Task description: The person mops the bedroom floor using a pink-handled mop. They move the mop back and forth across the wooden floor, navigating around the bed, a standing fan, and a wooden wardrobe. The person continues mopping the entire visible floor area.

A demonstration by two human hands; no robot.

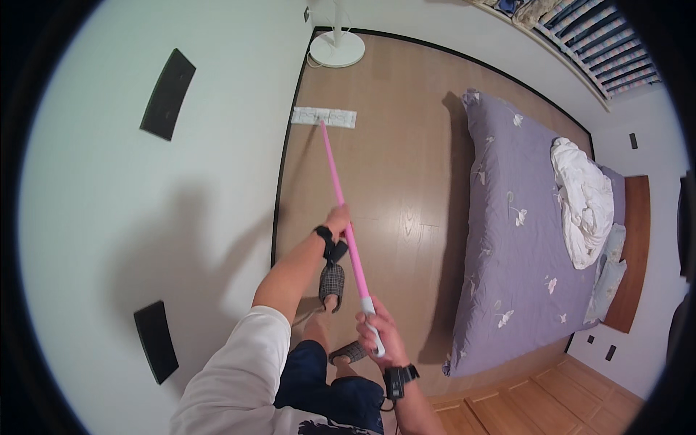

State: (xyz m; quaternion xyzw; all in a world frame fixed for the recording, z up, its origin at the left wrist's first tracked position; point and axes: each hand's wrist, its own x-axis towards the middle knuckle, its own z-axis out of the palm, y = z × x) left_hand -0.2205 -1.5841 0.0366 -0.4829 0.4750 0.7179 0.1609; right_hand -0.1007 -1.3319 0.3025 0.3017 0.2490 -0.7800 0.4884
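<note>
Pink tubular pole [356, 257] fills left hand [336, 220] and right hand [390, 338], fingers curled round; white rectangular pad [342, 119] down, mopping seemingly unfinished.

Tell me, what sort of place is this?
Most likely a bedroom: there is a purple-covered bed, with crumpled white bedding lying on it and a wooden headboard at its right end.

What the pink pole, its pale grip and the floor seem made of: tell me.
Pink pole: perhaps coated metal or plastic; its smooth, even colour leaves both open.
Pale grip: probably moulded plastic, judging by its smooth, uniform surface.
Floor: wood or wood-look laminate, satin, with visible grain and a soft light reflection.
</note>
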